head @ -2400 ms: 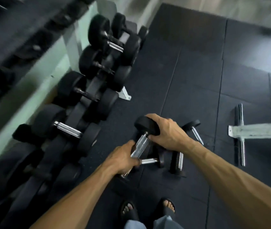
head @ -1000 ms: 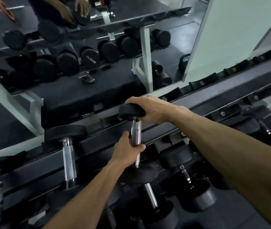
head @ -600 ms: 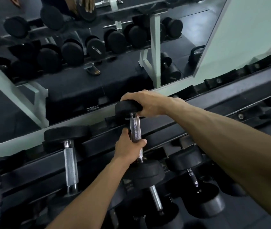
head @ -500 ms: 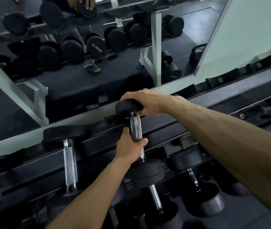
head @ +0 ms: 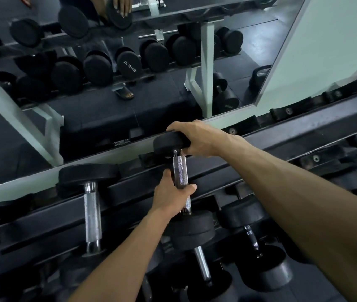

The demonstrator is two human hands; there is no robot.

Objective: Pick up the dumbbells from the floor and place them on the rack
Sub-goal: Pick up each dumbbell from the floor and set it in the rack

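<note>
While my left hand (head: 171, 194) wraps the knurled handle and my right hand (head: 197, 138) cups the far head, the dumbbell (head: 180, 173) lies across the rack (head: 303, 131), just right of its racked neighbour (head: 91, 212). If the heads miss their cradles, I judge it could roll off toward me. My hands hide both cradles, so I cannot tell whether it is seated.

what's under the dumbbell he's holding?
Under the dumbbell are the rack's black rails; below its near head, another dumbbell on a lower tier. Cradle contact is hidden.
</note>
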